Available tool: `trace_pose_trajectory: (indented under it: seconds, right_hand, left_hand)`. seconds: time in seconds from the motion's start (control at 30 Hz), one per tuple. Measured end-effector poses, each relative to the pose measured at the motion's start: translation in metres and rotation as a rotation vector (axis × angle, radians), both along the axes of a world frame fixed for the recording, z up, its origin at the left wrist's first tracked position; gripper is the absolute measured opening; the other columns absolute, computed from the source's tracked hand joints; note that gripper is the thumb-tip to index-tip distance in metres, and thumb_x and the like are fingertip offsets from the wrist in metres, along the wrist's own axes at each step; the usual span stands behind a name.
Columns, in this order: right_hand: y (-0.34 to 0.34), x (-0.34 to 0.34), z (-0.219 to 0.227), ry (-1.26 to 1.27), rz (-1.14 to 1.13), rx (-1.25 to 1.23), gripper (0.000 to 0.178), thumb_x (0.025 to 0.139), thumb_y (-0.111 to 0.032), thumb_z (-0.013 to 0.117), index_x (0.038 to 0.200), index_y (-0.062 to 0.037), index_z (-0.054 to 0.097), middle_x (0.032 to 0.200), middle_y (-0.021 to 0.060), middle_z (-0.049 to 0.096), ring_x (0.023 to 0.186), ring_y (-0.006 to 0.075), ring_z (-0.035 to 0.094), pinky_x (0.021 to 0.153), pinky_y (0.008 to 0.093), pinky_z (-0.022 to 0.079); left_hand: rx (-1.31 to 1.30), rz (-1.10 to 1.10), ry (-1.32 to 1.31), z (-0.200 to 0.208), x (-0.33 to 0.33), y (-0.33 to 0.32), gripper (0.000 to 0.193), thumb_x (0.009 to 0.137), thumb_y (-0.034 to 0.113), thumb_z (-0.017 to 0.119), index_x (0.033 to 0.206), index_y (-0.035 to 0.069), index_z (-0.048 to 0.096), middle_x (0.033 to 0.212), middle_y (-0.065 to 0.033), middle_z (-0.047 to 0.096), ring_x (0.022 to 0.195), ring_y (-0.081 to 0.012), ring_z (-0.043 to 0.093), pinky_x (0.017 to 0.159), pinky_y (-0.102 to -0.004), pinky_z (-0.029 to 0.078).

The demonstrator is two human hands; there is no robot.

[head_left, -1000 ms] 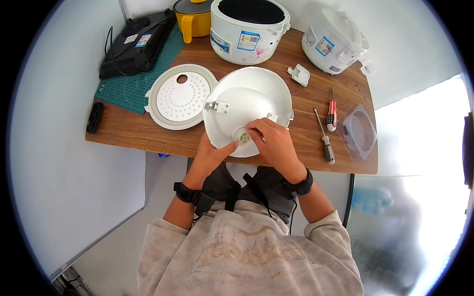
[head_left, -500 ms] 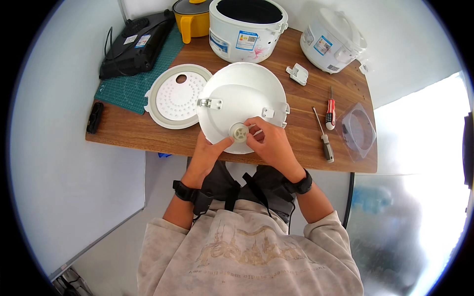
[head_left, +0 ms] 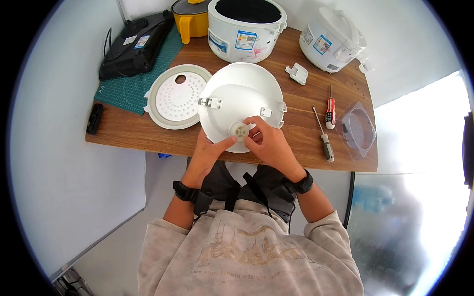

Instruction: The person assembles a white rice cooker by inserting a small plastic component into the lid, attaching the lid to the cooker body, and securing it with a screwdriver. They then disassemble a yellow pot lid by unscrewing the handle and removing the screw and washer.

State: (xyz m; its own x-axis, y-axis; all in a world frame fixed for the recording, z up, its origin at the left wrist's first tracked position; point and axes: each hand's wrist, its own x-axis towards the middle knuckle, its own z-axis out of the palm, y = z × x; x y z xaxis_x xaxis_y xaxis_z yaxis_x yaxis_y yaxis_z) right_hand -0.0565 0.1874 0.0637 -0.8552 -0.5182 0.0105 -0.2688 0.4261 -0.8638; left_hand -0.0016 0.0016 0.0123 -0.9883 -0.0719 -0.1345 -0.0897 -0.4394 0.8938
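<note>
Wears a loose beige shirt [head_left: 222, 246], mottled in paler tones, with short, wide sleeves [head_left: 168, 229]. Carries across the shirt's front a tan print [head_left: 252, 244] of spires plus a curved row of small lettering. Just beyond the shirt's hem, shows dark grey trousers [head_left: 217, 178] and black straps [head_left: 253, 187]. Past the shirt's sleeves, has black wristbands [head_left: 183, 191], a boxy black module [head_left: 202, 202] beside the left one, thin black cable [head_left: 291, 217] reaching toward the shirt, then a bare left hand [head_left: 206, 155] and right hand [head_left: 271, 148].
</note>
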Motion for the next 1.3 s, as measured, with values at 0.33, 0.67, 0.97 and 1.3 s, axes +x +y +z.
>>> trace_pose_trajectory:
  seconds: [0.33,0.67,0.97,1.3]
  right_hand:
    - [0.001,-0.004,-0.006,0.001,-0.001,-0.051,0.032,0.088,-0.008,0.069,0.116,-0.0037,0.053,0.083,0.0175,0.070,0.076,0.0309,0.072,0.067,0.0370,0.056]
    - [0.002,-0.006,-0.004,0.065,-0.074,-0.064,0.015,0.090,-0.012,0.067,0.093,0.0022,0.070,0.080,0.0134,0.072,0.070,0.0262,0.071,0.067,0.0327,0.055]
    - [0.001,-0.011,0.001,0.151,-0.045,0.021,0.011,0.086,-0.011,0.068,0.087,-0.0002,0.071,0.072,0.0154,0.070,0.064,0.0267,0.070,0.061,0.0338,0.053]
    - [0.003,-0.014,0.009,0.187,0.038,-0.010,0.024,0.086,-0.004,0.065,0.109,-0.0085,0.070,0.087,0.0128,0.071,0.075,0.0320,0.069,0.069,0.0387,0.055]
  left_hand:
    - [0.054,0.032,0.035,-0.006,0.000,0.001,0.055,0.088,-0.005,0.069,0.138,0.000,0.048,0.132,-0.0102,0.059,0.120,-0.0192,0.059,0.102,-0.0327,0.049]
    - [0.018,0.046,0.022,-0.009,0.001,0.000,0.053,0.087,-0.005,0.070,0.136,0.000,0.050,0.128,-0.0096,0.062,0.116,-0.0180,0.061,0.098,-0.0309,0.050]
    - [-0.043,0.027,0.022,-0.004,0.004,-0.001,0.056,0.085,-0.007,0.071,0.136,-0.001,0.050,0.129,-0.0095,0.062,0.116,-0.0184,0.060,0.100,-0.0315,0.049]
    - [-0.079,0.056,0.055,-0.006,0.003,0.003,0.058,0.083,-0.006,0.073,0.137,-0.001,0.049,0.127,-0.0093,0.061,0.114,-0.0169,0.060,0.097,-0.0313,0.050]
